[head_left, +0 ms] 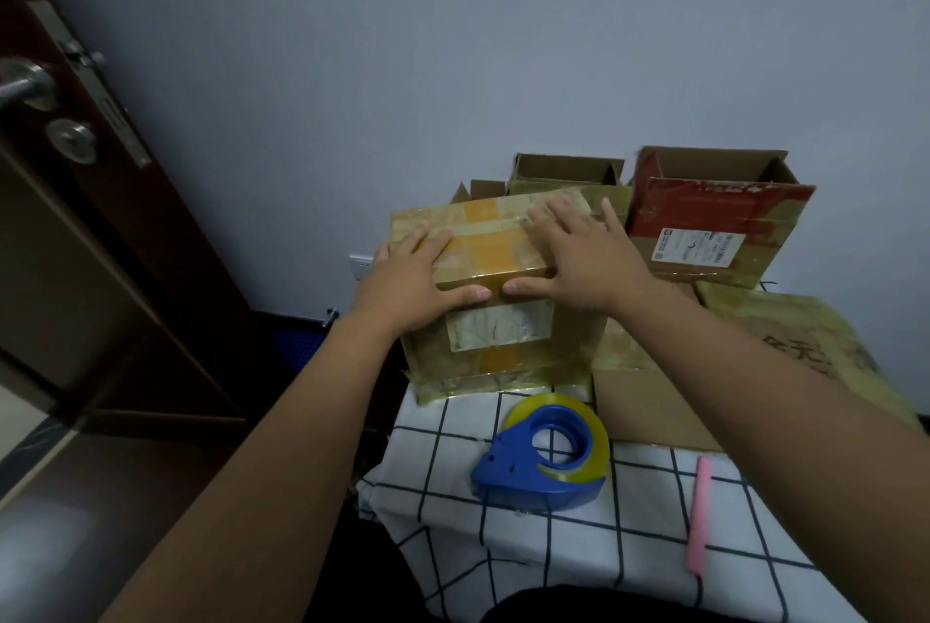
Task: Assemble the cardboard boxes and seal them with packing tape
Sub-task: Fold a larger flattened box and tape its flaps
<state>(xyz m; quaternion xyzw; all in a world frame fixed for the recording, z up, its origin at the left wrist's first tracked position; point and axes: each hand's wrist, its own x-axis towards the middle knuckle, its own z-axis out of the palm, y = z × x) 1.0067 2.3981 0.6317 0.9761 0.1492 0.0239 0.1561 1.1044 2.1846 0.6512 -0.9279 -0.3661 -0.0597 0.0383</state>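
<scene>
A closed cardboard box (495, 320) wrapped in yellowish tape stands at the table's far left edge. My left hand (412, 280) lies flat on the left part of its top, with the thumb over the front edge. My right hand (578, 255) presses flat on the right part of the top, its thumb also at the front edge. Both thumbs nearly meet over the tape strip. A blue tape dispenser (546, 454) with a roll of clear yellowish tape lies on the checked cloth in front of the box, untouched.
Behind stand an open brown box (568, 172) and an open red box (714, 219). A flattened taped box (785, 345) lies under my right forearm. A pink cutter (700, 506) lies on the checked tablecloth (503, 547). A dark door (75, 219) is at the left.
</scene>
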